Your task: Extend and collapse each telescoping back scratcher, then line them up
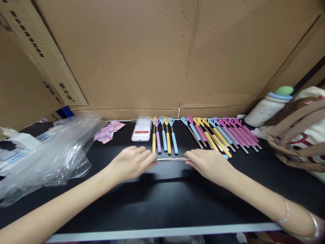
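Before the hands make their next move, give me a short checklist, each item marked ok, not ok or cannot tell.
1. Left hand gripping the rod: ok, fingers closed at its left.
2. Right hand gripping the rod: ok, fingers closed at its right.
3. Rod's left end in sight: not ok, the left hand covers it.
4. Left hand apart from the nearest yellow scratcher: cannot tell, they meet in this view.
5. Phone apart from both hands: ok, it lies beyond the left hand.
6. Plastic bags apart from the left hand: ok, they lie off to its left.
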### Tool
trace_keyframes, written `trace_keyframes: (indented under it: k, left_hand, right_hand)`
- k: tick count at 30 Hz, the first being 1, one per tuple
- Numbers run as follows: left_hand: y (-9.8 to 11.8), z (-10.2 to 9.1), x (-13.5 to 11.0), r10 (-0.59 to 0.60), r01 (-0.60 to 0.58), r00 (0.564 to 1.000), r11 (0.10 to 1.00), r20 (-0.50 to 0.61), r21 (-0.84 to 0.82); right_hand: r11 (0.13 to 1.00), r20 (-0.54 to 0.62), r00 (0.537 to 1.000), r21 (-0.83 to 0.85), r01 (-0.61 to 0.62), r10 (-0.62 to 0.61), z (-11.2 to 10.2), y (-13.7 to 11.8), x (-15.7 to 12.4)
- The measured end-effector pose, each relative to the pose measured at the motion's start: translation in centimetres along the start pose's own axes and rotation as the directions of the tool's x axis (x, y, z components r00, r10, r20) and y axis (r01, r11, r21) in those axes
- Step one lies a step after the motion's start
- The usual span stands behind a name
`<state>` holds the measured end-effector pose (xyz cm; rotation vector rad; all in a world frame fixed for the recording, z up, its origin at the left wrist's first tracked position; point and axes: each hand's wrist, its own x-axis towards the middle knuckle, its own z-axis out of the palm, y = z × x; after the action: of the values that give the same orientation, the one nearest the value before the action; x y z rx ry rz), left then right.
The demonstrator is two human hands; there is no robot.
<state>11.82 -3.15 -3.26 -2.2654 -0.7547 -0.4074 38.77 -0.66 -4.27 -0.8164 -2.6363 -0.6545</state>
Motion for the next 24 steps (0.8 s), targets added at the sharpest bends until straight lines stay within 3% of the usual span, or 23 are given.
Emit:
trace_keyframes:
  k: [5,15,20,24]
  left_hand:
    - [2.0,0.4,1.1,-0.041,0.044,0.999,0.994,0.036,-0.103]
    - [1.4,0.1,1.1,-0.039,0.040,0.999,0.998,0.022,-0.047]
    - [-0.4,-0.4,0.2,-0.023,0.023,0.999,1.000,0.033,-0.013]
    - [-3.4,-1.4,-2.3,-0.074,0.066,0.996,0.990,0.059,0.126]
  right_hand:
    - [1.000,-0.026,1.000,-0.019,0.002,-0.002,-0.5,-2.6,1.5]
    - [0.997,-0.065,0.997,-0.073,0.027,-0.032,0.2,-1.9,1.6]
    - [0.989,-0.104,0.993,-0.143,0.031,-0.046,-0.6,-0.4,1.1]
    - [0.966,-0.121,0.993,-0.257,-0.015,-0.017,-1.7,3.3,-0.9]
